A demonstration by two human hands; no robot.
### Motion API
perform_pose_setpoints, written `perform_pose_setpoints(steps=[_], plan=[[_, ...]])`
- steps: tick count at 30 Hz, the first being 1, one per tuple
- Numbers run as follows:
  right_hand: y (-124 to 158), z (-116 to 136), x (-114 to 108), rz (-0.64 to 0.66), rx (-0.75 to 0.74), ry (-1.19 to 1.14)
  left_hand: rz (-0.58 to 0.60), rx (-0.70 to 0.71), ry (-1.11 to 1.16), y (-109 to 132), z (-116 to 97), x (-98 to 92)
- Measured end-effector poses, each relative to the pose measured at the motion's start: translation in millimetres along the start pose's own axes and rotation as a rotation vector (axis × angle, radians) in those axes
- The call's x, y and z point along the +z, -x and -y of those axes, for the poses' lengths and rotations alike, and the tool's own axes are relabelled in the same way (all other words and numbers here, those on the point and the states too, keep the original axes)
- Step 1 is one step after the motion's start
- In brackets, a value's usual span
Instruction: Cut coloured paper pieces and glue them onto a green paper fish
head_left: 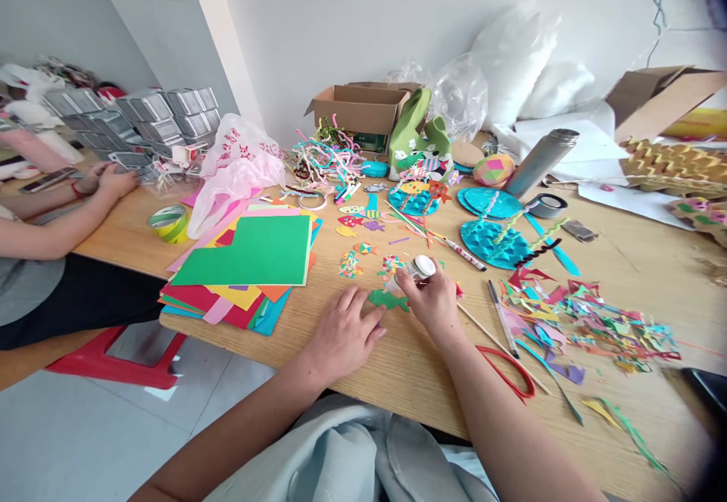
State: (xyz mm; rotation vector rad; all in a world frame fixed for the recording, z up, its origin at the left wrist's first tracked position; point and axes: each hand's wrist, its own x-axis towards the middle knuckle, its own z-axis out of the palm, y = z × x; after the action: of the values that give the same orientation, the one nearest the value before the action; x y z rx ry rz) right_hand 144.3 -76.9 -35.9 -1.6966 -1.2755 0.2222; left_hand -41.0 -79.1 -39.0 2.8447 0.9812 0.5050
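My right hand is closed around a small white glue bottle. The bottle tilts, its narrow end down over a green paper fish on the table. Beside the fish, my left hand lies on the tabletop with fingers stretched out, fingertips at the fish's left end. Just behind are two patches of tiny coloured paper bits and a small multicoloured paper fish. Red-handled scissors lie right of my right hand, their blades not clearly visible.
Coloured paper sheets are stacked at left, near a tape roll. Paper scraps spread at right beside a pen. Blue paper plates and a steel flask stand behind. Another person's hands rest at far left.
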Motion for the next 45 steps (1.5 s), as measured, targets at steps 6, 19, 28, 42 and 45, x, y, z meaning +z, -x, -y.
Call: perform_pose_setpoints(steps=[6,19,28,42,45], plan=[[-0.2,-0.6,1.5,0.003,-0.013,-0.013,-0.001,-0.003,-0.013,-0.1,-0.2,-0.3],[0.4,0.1,2.5,0.015,-0.008,-0.021,0.004,0.01,-0.007,-0.1,0.6,0.9],[0.6,1.0,3.8,0.016,0.005,-0.036,-0.007,0.016,-0.012,0.7,0.4,1.9],[0.4,1.8,3.5,0.032,0.007,-0.049,-0.005,0.009,-0.007,0.9,0.2,1.8],[0.5,2.2,3.5,0.04,0.006,-0.045,-0.014,0.011,-0.01,0.5,0.0,1.3]])
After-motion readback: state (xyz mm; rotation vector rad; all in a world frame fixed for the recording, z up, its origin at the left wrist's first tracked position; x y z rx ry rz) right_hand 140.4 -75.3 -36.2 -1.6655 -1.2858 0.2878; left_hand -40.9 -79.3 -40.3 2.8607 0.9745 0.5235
